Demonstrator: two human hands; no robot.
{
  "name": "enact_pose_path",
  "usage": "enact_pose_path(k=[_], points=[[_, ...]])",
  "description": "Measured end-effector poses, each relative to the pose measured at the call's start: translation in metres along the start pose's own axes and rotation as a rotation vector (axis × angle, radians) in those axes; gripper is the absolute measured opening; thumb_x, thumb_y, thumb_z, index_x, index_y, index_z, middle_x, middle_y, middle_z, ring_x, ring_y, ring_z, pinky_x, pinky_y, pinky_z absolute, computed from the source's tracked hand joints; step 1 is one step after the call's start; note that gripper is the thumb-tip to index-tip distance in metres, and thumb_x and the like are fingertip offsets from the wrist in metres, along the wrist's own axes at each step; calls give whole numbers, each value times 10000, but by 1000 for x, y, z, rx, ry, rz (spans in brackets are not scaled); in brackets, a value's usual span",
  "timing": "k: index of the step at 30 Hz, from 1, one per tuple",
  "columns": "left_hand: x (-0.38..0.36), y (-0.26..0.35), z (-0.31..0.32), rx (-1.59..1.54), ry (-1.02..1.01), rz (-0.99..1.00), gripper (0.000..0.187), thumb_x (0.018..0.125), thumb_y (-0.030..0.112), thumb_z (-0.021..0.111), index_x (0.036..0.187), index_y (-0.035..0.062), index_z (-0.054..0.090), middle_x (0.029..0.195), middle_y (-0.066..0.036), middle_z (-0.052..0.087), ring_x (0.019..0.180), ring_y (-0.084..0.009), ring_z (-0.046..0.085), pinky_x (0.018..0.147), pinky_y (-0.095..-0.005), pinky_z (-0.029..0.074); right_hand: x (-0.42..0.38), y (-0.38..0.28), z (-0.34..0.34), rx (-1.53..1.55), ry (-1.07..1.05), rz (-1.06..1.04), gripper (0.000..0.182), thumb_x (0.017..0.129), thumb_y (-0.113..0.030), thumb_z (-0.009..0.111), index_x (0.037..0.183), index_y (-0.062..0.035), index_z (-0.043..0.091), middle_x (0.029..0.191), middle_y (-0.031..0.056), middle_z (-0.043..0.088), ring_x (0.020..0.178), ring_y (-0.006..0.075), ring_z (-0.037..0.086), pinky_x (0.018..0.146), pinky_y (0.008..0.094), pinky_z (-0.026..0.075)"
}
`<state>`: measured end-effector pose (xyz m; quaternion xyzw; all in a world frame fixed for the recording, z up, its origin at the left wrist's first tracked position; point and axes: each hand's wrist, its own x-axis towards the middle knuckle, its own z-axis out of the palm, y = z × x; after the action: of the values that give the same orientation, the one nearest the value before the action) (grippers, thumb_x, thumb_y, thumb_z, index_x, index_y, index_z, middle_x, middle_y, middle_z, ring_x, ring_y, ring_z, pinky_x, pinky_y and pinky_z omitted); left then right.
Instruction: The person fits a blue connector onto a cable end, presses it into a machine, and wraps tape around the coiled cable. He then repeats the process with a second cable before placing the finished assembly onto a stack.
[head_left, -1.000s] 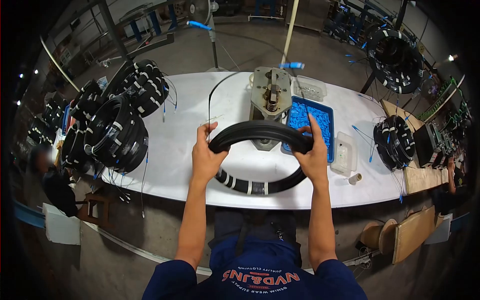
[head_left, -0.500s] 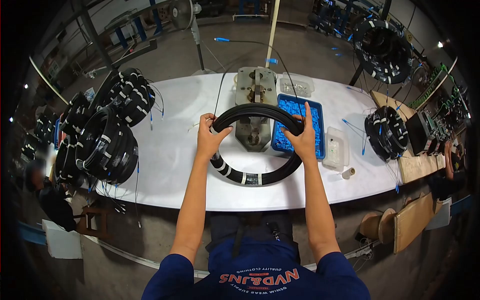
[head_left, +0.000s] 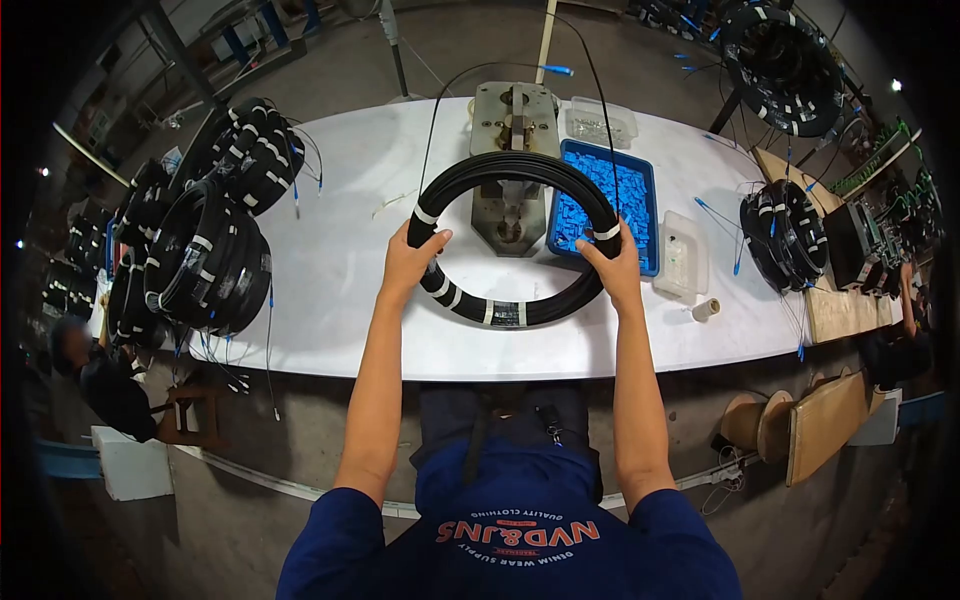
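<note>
1. Head view, the only one. A thick ring-shaped coil of black cable [head_left: 507, 167], bound with white bands, is up in both hands above the white worktop [head_left: 345, 270], in front of a grey metal bench press [head_left: 490, 105]. Whether its near edge touches the surface, I cannot tell.
2. Left hand [head_left: 407, 265]: grasping the coil's left side, thumb on the inside, the fingers partly hidden behind the cable.
3. Right hand [head_left: 617, 272]: likewise grasping the right side, just below a white band, thumb pointing into the ring.
4. Two thin cable runs rise beyond the coil; a bright blue connector [head_left: 557, 70] shows up there.
5. Right of the press: a dark blue plastic tray [head_left: 654, 215] of small blue pieces; next to it, a clear plastic box [head_left: 684, 262] and a small pale spool [head_left: 706, 310].
6. Handling, my guess: fairly heavy, springy yet stiff as a bundle, the jacket smooth and a little slippery. Best held at opposite sides near the bands; the thin runs and connector look the fragile part, poor places to grip.
</note>
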<state>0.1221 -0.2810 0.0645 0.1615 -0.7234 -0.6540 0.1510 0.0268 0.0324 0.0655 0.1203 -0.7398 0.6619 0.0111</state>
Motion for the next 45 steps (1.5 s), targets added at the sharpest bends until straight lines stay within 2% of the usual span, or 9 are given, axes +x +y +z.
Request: enact_pose_path(k=[4,8,10,14,16,24,29,36,45], points=[[-4,-5,0,-26,30,-9,339,777,278,786,921,36,598,770,-12,591,702,-107,549,659,-272,450,2,3,2,-33,-1,45,547,758,-160,823,1223,-30,565,1016,32,647,925,121,597,852,279,473],[-3,-21,2,-23,86,52,492,786,312,799,1105,25,558,854,-19,598,779,-107,547,715,-268,449,0,6,-2,-39,-8,-5,730,764,-182,815,1370,2,452,1113,88,613,1003,160,583,898,300,466],[-5,-31,-1,-185,71,206,689,880,455,687,1340,26,405,1081,-70,610,921,-125,553,782,-260,439,-3,8,-3,82,38,-13,741,824,-205,774,1421,3,386,1191,114,586,1060,171,570,933,303,454],[-16,-34,-9,-421,173,174,779,955,624,433,1451,49,259,1312,-143,542,1135,-215,543,944,-327,413,-7,20,-17,150,69,-5,623,991,-344,546,1488,-53,308,1353,135,513,1215,218,509,1027,332,385],[-21,-30,-8,-544,342,113,864,926,741,221,1463,64,243,1433,-177,455,1364,-298,385,1140,-464,222,-11,25,-21,197,120,11,655,1011,-504,402,1510,-97,285,1415,126,471,1287,243,460,1062,374,336],[-24,-33,-1,-543,373,75,787,957,680,245,1461,75,245,1452,-184,439,1379,-324,356,1152,-456,179,-13,19,-23,191,90,34,727,997,-601,303,1518,-96,272,1458,130,435,1332,272,420,1082,408,301],[-57,-23,43,-39,655,649,605,942,352,433,1353,-66,280,1325,-215,411,1262,-312,390,1126,-449,214,-24,17,-18,182,125,15,732,1003,-579,304,1509,-50,272,1457,150,432,1333,270,419,1081,406,307],[-145,-52,130,-186,-1,339,393,876,73,628,1204,2,422,1029,-90,513,959,-166,502,903,-314,400,-83,40,-14,215,437,-68,325,1019,-238,463,1220,-8,573,1099,84,620,1033,159,573,885,293,454],[-154,-48,207,-98,-650,-116,239,919,96,632,1125,-13,582,948,-58,641,870,-117,598,823,-260,471,-138,71,-86,326,594,126,222,962,-95,558,1150,24,576,944,58,619,823,107,589,749,234,480]])
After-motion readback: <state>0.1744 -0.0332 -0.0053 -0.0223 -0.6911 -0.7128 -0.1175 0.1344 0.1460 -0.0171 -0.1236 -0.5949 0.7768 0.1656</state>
